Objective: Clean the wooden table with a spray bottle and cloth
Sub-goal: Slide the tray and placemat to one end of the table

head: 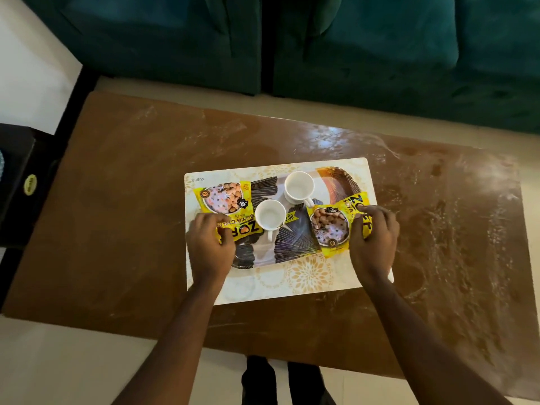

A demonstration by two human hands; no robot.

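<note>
Left hand (211,247) curled on yellow snack packet (223,197) at placemat (309,276) left edge, right hand (374,241) gripping second packet (330,226) at placemat's right, 2 white cups (270,214) (299,185) mid-placemat, smeared wooden bench (131,229) beneath.

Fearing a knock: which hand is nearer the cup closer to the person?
Left. Left hand is just left of that cup; right hand is farther, to its right.
</note>
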